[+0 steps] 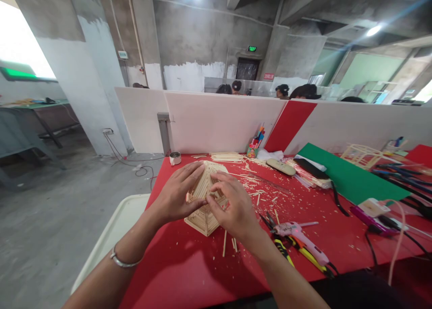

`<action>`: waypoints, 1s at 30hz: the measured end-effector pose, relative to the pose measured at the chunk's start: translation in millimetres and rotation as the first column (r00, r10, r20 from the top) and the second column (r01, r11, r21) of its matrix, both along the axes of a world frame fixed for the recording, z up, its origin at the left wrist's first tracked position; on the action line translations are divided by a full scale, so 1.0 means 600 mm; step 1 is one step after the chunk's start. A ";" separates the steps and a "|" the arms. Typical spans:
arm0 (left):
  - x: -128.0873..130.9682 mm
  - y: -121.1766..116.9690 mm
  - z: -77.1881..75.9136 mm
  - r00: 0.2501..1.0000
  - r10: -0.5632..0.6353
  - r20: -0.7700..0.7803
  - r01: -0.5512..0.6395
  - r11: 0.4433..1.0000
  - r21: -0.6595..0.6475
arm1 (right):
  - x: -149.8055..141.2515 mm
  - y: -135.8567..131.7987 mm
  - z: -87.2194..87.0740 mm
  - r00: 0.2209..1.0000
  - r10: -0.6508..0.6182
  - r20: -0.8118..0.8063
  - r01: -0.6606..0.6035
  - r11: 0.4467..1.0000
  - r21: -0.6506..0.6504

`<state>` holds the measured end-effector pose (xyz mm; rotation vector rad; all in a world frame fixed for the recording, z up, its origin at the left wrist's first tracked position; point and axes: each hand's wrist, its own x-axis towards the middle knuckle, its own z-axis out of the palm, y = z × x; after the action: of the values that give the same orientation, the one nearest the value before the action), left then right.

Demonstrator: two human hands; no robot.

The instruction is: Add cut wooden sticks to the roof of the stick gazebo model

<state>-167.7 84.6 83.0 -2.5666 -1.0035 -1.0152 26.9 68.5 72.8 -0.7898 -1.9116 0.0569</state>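
A small house-shaped model of thin wooden sticks (204, 210) stands on the red table (189, 264). My left hand (177, 193) rests on its left side, fingers stretched over the sloped roof, thumb pressed to the front. My right hand (232, 205) lies on the right side of the roof, fingertips pinched together at the middle of the model; whether they hold a stick is hidden. A metal bracelet (123, 261) sits on my left wrist.
Loose sticks and offcuts (256, 189) litter the table. A pink glue gun (300, 237) and yellow-handled pliers (283, 250) lie right of my hands. A stick pile (226, 156), tape roll (174, 158), pen cup (254, 149), green sheet (351, 178) and cables lie beyond. People sit behind the white partition (216, 120).
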 end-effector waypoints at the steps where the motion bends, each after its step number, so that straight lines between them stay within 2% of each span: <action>1: 0.000 0.000 0.000 1.000 0.000 0.000 0.000 1.000 0.001 | 0.000 0.000 0.000 1.000 0.001 -0.001 -0.001 1.000 0.000; 14: -0.001 0.000 -0.001 1.000 0.000 0.003 0.000 1.000 0.020 | 0.003 -0.001 0.002 0.999 0.035 0.004 -0.035 0.999 -0.037; 30: -0.001 0.000 -0.002 1.000 0.000 0.005 0.000 1.000 0.011 | 0.003 -0.001 -0.002 0.999 0.030 0.034 -0.029 0.999 -0.014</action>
<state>-168.4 84.6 81.9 -2.5562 -0.9961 -1.0249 29.0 68.0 71.9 -0.7763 -1.9569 0.0750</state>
